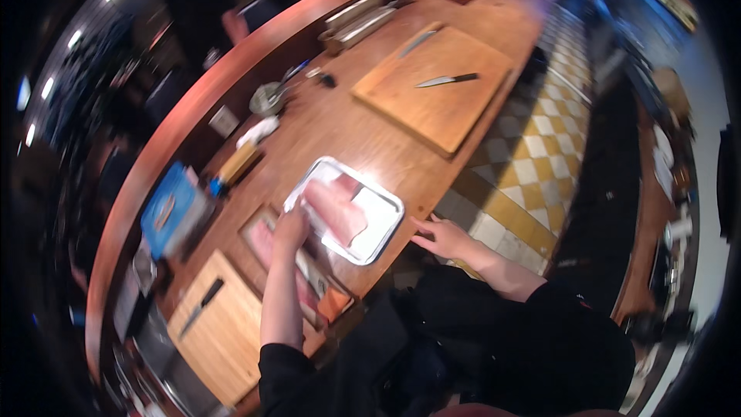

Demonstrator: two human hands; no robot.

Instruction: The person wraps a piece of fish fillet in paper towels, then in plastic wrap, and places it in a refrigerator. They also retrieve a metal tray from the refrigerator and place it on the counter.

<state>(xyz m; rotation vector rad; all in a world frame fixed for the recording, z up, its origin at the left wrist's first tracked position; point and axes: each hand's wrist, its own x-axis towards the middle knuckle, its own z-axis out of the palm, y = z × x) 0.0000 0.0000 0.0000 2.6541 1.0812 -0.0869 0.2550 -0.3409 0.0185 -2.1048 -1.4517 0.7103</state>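
A shiny metal tray [378, 212] lies on the wooden counter in front of me. In it rest pale pink fillets [334, 212], which look like fish. My left hand [292, 227] is at the tray's left side, close to the fillets. Its fingers are blurred, and I cannot make out whether they grip the tray's rim or a fillet. Off the tray's right corner, by the counter's edge, my right hand [441, 237] is open with its fingers apart and nothing in it. Below my left hand stands a shallow tray of pink pieces [264, 239], with an orange piece [334, 303] at its near end.
A cutting board with a knife [224, 340] lies at lower left. Farther right, a thick board [432, 116] carries two knives. Along the raised counter ledge stand a blue-lidded container [171, 205] and a small bowl [268, 98]. A person [197, 8] stands beyond it.
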